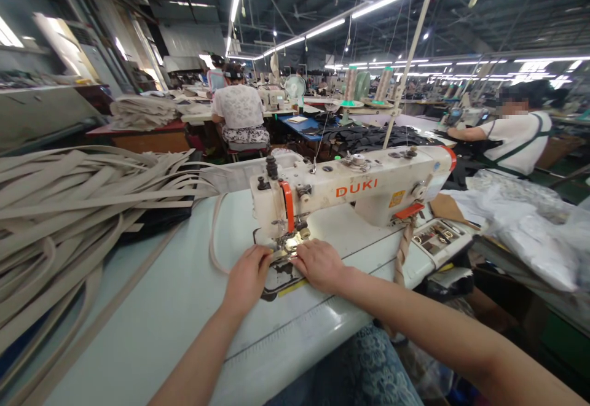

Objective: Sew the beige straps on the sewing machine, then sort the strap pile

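Possibly facing, left of the sewing machine [350, 192], a slide of tangled bands from the heap of strips [92, 191] onto the bench [179, 295], owing to loose, overlapping stacking. Next in size, perhaps risking a twist or snag in the beige strip [212, 237], looping slack across the bench just left of the sewing machine, through uneven pull. Pinching the beige strip narrowly between the fingers of the left hand [249, 277], at the sewing machine's front left; liable to drag askew if tugged sideways. Bending close together the fingers of the right hand [322, 265], right beside the sewing machine's lit needle area [297, 240]; impossible to tell whether gripping anything, yet perhaps open to a prick because of such closeness. Looking narrow, flat and pale in the beige strip, much like the heap in tone; bowed smoothly left of the sewing machine, apparently untwisted there, and too small near the needle area to judge for stitching.
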`<state>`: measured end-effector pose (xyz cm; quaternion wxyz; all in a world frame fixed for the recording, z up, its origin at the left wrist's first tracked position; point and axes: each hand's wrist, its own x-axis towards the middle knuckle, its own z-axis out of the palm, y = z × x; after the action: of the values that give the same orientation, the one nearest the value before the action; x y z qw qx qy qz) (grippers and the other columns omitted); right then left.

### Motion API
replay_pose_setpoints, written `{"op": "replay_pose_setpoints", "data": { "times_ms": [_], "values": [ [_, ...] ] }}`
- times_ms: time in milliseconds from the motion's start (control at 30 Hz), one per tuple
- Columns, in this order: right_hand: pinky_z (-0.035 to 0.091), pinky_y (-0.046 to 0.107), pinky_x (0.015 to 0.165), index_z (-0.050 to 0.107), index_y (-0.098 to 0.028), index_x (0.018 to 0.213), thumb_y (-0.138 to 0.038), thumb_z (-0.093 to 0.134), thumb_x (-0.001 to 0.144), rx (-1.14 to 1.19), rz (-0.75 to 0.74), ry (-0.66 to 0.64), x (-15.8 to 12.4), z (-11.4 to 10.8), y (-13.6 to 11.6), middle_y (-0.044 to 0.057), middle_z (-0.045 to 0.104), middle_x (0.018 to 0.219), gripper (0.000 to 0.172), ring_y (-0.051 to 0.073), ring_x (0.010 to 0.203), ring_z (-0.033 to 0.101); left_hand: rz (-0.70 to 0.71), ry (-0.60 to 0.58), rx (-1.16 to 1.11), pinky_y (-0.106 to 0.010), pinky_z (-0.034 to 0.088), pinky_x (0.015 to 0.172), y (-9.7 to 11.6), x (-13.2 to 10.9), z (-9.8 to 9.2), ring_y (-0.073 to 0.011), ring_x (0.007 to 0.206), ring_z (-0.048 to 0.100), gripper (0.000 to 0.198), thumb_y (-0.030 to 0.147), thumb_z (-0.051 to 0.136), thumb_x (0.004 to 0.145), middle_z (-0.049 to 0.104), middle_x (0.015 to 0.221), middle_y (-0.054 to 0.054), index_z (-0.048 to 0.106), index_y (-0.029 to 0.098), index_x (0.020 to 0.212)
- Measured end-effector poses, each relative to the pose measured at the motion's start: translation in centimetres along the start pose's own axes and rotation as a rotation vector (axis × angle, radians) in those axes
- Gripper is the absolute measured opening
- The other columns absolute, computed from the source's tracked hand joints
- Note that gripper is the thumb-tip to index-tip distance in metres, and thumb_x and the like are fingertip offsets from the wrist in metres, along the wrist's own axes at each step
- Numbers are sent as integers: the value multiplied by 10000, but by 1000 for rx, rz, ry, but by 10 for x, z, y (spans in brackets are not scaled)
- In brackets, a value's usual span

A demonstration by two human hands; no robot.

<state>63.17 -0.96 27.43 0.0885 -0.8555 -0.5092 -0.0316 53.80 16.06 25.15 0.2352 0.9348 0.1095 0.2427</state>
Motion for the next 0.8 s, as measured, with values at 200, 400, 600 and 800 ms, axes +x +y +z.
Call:
{"op": "replay_pose_setpoints", "data": {
  "times_ms": [200, 400, 600, 800],
  "values": [
    [467, 329, 800, 579, -134, 1054, -381, 409, 1013, 3, -57, -52, 5, 2, 0, 112, 688, 1004, 303, 227, 957, 641, -23, -15, -24, -397, 522, 773, 0, 0, 0, -254, 840, 641, 216, 335, 391, 877, 645, 808, -59, 548, 232, 771],
    [480, 313, 754, 585, -146, 1044, -392, 362, 1021, 26, -54, -116, 7, -4, 1, 103, 706, 1007, 333, 229, 945, 666, -31, -20, -45, -399, 508, 773, 1, 0, -1, -254, 835, 627, 226, 353, 378, 868, 637, 804, -59, 537, 234, 761],
    [464, 302, 726, 587, -160, 1031, -415, 325, 1026, 38, -39, -132, 10, -6, 3, 93, 711, 1010, 366, 233, 939, 672, -72, -26, -86, -405, 501, 785, 4, 2, -1, -257, 829, 621, 236, 380, 371, 840, 633, 799, -60, 534, 237, 745],
    [422, 285, 746, 576, -158, 1017, -377, 339, 1034, 125, -73, -132, -8, -6, 7, 85, 697, 1026, 323, 204, 953, 652, -109, 10, -193, -370, 496, 747, 5, 0, -8, -233, 769, 612, 263, 424, 403, 835, 629, 777, -39, 554, 232, 736]
  ]
}}
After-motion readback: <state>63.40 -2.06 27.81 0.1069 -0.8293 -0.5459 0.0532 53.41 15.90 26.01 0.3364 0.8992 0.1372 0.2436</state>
